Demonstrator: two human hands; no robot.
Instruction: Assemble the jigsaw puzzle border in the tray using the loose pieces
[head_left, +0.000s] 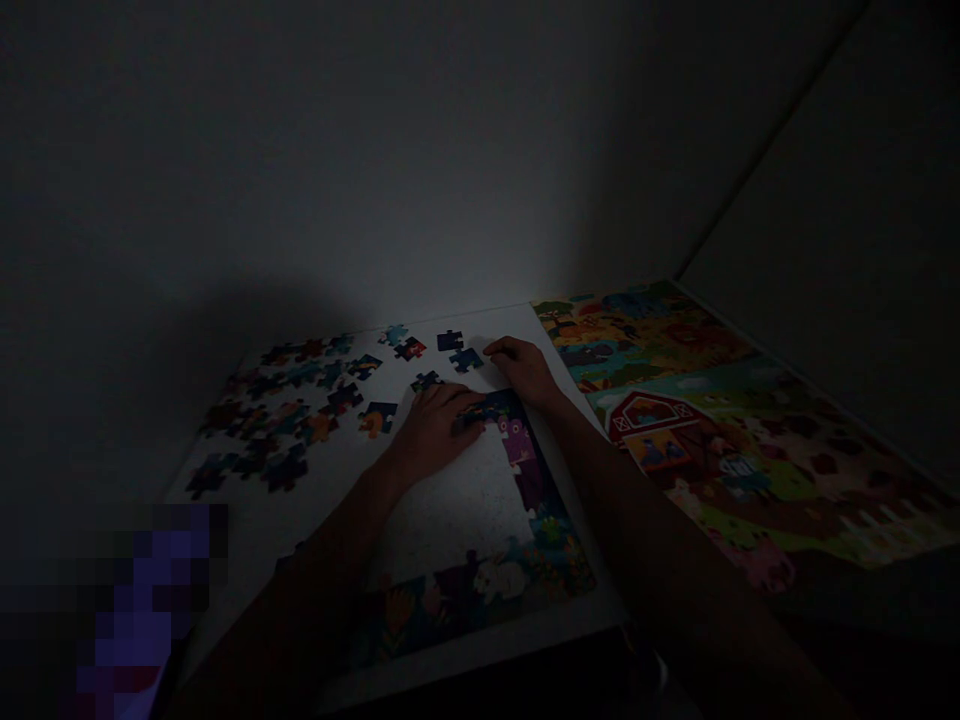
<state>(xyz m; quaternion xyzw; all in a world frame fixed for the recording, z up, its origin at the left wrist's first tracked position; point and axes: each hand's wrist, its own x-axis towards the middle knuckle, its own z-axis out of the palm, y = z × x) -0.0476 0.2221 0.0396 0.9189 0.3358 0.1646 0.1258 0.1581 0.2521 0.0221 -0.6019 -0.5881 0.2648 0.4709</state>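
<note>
In dim light, my left hand lies over the top end of a partly joined jigsaw puzzle. Its thumb and fingers close around a dark puzzle piece at that end. The joined part forms a right side and a bottom strip, with purple, green and orange pictures. Just beyond the top right corner is my right hand, its fingers bent and loosely apart, with nothing visible in them. Its fingertips are close to a loose dark blue piece. Another blue piece lies just behind that one.
Many loose puzzle pieces spread across the left of the white table. On the right lie a farm picture with a red barn and a picture of animals. A wall rises behind. A pixelated purple patch covers the lower left.
</note>
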